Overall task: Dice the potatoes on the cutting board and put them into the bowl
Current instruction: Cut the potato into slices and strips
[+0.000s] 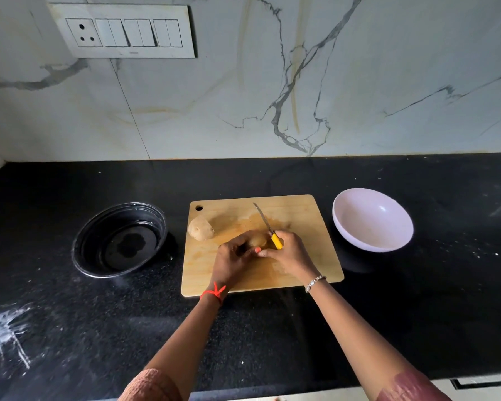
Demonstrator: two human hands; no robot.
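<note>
Though poised to cut, not yet into the dicing proper, judging by the lack of any cut piece. Far left on the counter (55, 314): black round dish (119, 240), well apart from the work. On the left part of the cutting board (301, 215): one whole potato (200, 228), unpeeled, clear of both hands. Near the board's middle: left hand (232, 260) curled round a second potato (257, 241); whether lifted or resting on the wood, hard to tell. Just right of that: right hand (289, 253) closed round the yellow handle of a knife (268, 225), blade pointing away from the body, beside rather than on the potato. Further right, off the board: white bowl (372, 219), no pieces inside. Next, most likely: bring the edge over the held potato, tuck left fingertips back, halve for a flat face, then slice and cross-cut. No brand or readable writing; small mark on the switch panel (122, 30) at upper left too blurred to read.
</note>
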